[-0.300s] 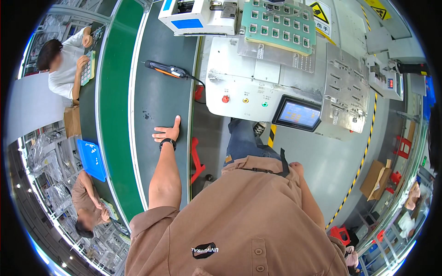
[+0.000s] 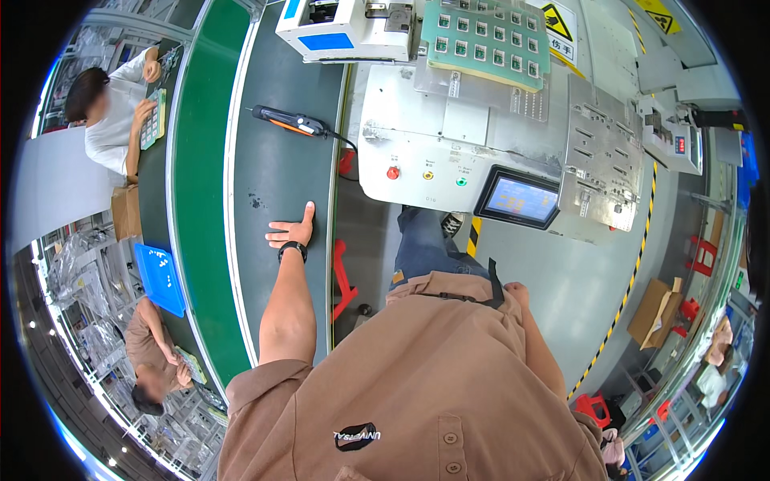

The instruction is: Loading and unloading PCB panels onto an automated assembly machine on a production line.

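Note:
My left hand (image 2: 292, 231) lies flat on the dark bench top (image 2: 277, 180), fingers spread and thumb out, holding nothing. A black watch or band (image 2: 293, 250) circles that wrist. Beyond the hand, an electric screwdriver (image 2: 290, 121), black with an orange stripe and a cable, rests on the same surface. My right hand (image 2: 517, 293) is at my hip beside the dark strap, only partly showing; its fingers are too hidden to read. Ahead stands a white machine with a green tray of small square parts (image 2: 485, 58) on a metal plate.
The machine carries red (image 2: 392, 172), yellow and green buttons, a touchscreen (image 2: 520, 197) and a slotted metal fixture (image 2: 601, 152). A white device (image 2: 345, 32) stands at the bench's far end. Across the green conveyor (image 2: 200, 176), two people handle trays near a blue bin (image 2: 159, 276).
The green tray and its metal plate have shifted slightly away from me on the machine. Both my hands have stayed where they were.

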Demonstrator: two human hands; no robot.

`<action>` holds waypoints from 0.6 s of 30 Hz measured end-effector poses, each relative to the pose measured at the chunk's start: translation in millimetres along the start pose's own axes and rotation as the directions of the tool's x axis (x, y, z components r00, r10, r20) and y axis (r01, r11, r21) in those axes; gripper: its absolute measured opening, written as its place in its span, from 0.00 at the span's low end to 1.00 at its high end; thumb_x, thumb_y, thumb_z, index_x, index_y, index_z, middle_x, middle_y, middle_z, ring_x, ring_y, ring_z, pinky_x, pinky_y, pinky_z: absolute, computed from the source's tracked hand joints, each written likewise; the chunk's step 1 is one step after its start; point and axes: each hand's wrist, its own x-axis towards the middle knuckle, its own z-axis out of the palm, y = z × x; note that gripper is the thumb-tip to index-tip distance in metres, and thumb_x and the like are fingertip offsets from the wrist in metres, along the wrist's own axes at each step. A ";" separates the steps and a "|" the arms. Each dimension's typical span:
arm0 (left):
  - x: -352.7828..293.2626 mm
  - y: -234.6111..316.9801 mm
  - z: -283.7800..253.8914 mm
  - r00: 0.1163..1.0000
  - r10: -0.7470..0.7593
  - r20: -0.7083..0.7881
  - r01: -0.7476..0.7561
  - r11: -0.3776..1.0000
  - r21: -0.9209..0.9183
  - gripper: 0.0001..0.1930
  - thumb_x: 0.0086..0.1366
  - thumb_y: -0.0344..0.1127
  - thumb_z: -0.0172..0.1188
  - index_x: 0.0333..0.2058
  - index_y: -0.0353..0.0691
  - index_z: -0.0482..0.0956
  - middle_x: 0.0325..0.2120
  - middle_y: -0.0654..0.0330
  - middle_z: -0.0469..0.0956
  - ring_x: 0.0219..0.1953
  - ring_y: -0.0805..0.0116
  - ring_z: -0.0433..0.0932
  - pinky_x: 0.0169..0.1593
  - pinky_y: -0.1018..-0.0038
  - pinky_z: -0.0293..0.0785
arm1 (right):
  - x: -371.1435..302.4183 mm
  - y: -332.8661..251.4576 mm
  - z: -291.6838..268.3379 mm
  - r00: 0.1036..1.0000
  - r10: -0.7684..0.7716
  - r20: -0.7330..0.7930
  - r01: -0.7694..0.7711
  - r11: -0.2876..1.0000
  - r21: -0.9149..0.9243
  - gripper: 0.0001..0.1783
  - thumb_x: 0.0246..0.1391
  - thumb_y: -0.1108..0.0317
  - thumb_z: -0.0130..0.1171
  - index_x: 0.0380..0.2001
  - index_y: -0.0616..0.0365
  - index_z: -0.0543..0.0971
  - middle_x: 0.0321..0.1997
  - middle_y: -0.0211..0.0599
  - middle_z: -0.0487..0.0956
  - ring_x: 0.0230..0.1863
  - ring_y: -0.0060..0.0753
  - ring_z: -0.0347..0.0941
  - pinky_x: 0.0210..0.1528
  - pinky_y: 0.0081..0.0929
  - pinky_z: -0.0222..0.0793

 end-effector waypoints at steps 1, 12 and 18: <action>0.5 -0.4 0.5 1.000 -0.002 0.003 0.002 1.000 0.000 0.70 0.38 0.83 0.46 0.62 0.33 0.24 0.63 0.36 0.21 0.65 0.36 0.21 0.64 0.48 0.26 | 0.4 0.2 -0.2 1.000 0.007 0.006 -0.007 1.000 0.001 0.13 0.43 0.60 0.56 0.26 0.57 0.82 0.28 0.42 0.81 0.33 0.36 0.78 0.37 0.31 0.72; 2.4 -1.2 1.6 1.000 -0.002 0.000 0.002 1.000 -0.002 0.70 0.38 0.83 0.46 0.62 0.32 0.24 0.62 0.36 0.21 0.65 0.36 0.21 0.64 0.48 0.26 | 3.2 4.5 2.3 1.000 -0.006 0.001 0.006 1.000 -0.010 0.12 0.43 0.60 0.56 0.26 0.56 0.82 0.28 0.42 0.81 0.32 0.35 0.78 0.36 0.32 0.72; 3.9 -1.3 2.5 1.000 -0.002 0.004 0.002 1.000 -0.003 0.70 0.38 0.83 0.46 0.62 0.32 0.23 0.62 0.36 0.20 0.64 0.37 0.20 0.64 0.47 0.26 | -0.4 -0.7 -1.9 1.000 -0.001 0.026 0.001 1.000 0.004 0.13 0.43 0.60 0.55 0.26 0.57 0.82 0.29 0.42 0.81 0.33 0.36 0.78 0.37 0.31 0.72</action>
